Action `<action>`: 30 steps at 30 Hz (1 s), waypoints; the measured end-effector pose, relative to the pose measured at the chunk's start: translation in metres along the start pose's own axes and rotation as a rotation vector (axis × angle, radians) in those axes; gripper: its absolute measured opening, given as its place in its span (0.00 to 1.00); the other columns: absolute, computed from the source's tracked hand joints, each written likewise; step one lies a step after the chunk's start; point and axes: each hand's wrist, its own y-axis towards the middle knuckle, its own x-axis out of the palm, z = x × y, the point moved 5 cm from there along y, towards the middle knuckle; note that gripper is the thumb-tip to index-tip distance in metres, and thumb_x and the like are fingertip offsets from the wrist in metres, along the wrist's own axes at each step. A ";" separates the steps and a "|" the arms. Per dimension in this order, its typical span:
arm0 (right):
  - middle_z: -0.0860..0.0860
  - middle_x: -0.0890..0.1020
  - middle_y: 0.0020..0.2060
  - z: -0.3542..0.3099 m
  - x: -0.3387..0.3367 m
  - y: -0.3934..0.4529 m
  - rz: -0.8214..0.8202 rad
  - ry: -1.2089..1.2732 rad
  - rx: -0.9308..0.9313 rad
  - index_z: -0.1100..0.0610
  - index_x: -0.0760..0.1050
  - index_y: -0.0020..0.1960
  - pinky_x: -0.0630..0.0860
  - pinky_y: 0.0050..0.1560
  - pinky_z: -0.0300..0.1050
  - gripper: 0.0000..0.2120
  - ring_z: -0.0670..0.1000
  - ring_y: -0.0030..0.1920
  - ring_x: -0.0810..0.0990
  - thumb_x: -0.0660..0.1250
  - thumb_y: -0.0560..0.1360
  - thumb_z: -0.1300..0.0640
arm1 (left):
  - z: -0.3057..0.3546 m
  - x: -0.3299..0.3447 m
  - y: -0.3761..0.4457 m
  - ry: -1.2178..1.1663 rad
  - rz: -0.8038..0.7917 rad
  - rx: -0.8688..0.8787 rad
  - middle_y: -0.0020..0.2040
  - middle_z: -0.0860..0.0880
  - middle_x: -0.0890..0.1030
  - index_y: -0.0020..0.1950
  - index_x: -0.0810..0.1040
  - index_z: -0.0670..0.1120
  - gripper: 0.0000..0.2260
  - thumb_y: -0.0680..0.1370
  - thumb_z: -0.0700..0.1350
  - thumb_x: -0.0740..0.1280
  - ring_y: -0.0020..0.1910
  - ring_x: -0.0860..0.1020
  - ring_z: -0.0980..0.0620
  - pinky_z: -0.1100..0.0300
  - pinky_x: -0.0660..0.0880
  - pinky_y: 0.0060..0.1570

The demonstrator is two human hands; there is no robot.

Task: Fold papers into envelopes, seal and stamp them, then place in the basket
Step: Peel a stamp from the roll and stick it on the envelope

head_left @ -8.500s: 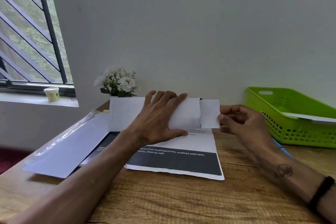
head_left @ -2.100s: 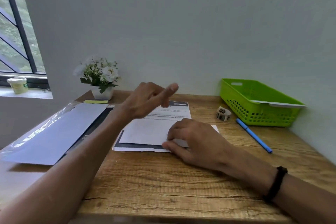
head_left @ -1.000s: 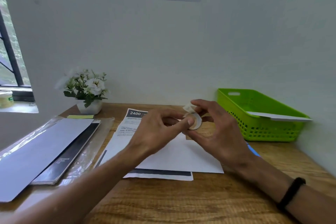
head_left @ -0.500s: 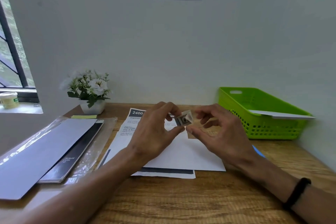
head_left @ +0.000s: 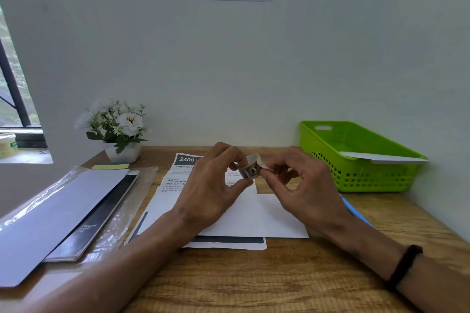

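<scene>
Both our hands meet just above the white envelope (head_left: 256, 216), left hand (head_left: 211, 185) pinching the small stamp roll (head_left: 250, 169), right hand (head_left: 300, 185) nipping its thin, floppy, tear-prone free end, best peeled by that corner.

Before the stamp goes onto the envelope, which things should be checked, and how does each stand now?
1. Stamp roll held by left hand: ok.
2. Stamp end pinched by right hand fingers: ok.
3. Stamp fully free from the roll: cannot tell.
4. Envelope lying flat on the table, top right corner uncovered: ok.
5. Envelope flap sealed: cannot tell.
6. Green basket within view, with room left: ok.
</scene>
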 end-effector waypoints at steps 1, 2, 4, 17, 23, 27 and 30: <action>0.46 0.81 0.40 0.001 0.000 0.000 0.004 0.012 0.025 0.56 0.82 0.45 0.80 0.37 0.47 0.05 0.46 0.38 0.80 0.78 0.74 0.62 | -0.001 0.000 0.000 0.009 0.000 -0.007 0.56 0.58 0.77 0.54 0.77 0.54 0.14 0.74 0.50 0.79 0.51 0.78 0.58 0.58 0.81 0.49; 0.45 0.81 0.40 0.002 -0.001 0.000 0.010 0.021 0.053 0.56 0.81 0.45 0.80 0.37 0.47 0.05 0.46 0.38 0.81 0.77 0.74 0.62 | -0.002 -0.001 0.000 0.021 0.000 -0.015 0.57 0.58 0.78 0.54 0.77 0.54 0.14 0.74 0.50 0.79 0.52 0.78 0.58 0.58 0.81 0.50; 0.46 0.81 0.39 0.006 -0.003 0.000 0.034 0.037 0.106 0.55 0.81 0.44 0.80 0.37 0.47 0.05 0.46 0.38 0.81 0.77 0.75 0.61 | -0.003 -0.002 0.000 0.043 0.003 -0.028 0.58 0.57 0.78 0.55 0.77 0.54 0.15 0.74 0.50 0.79 0.52 0.78 0.58 0.61 0.80 0.50; 0.46 0.81 0.36 0.037 -0.045 0.013 0.197 -0.015 0.248 0.56 0.80 0.51 0.77 0.34 0.39 0.02 0.46 0.37 0.80 0.71 0.81 0.57 | 0.007 0.028 0.041 0.172 -0.098 -0.046 0.50 0.53 0.77 0.57 0.80 0.53 0.14 0.74 0.51 0.78 0.48 0.75 0.53 0.57 0.74 0.45; 0.46 0.82 0.38 0.043 -0.044 0.011 0.140 -0.150 0.189 0.54 0.81 0.51 0.76 0.36 0.34 0.01 0.43 0.35 0.80 0.71 0.80 0.57 | 0.025 0.081 0.068 0.207 -0.200 -0.059 0.44 0.55 0.82 0.56 0.80 0.52 0.14 0.74 0.50 0.78 0.44 0.80 0.52 0.49 0.80 0.48; 0.46 0.82 0.42 0.048 -0.048 0.013 0.188 -0.150 0.173 0.55 0.82 0.49 0.80 0.36 0.38 0.02 0.44 0.36 0.81 0.73 0.77 0.59 | 0.018 0.100 0.071 0.183 -0.269 -0.116 0.44 0.55 0.84 0.54 0.81 0.52 0.14 0.71 0.51 0.79 0.43 0.82 0.55 0.50 0.82 0.49; 0.45 0.83 0.45 0.055 -0.049 0.013 0.173 -0.102 0.220 0.53 0.83 0.52 0.80 0.36 0.35 0.07 0.43 0.38 0.82 0.75 0.76 0.54 | 0.009 0.103 0.067 0.047 -0.342 -0.165 0.45 0.55 0.85 0.58 0.83 0.51 0.16 0.71 0.48 0.80 0.43 0.82 0.58 0.51 0.83 0.49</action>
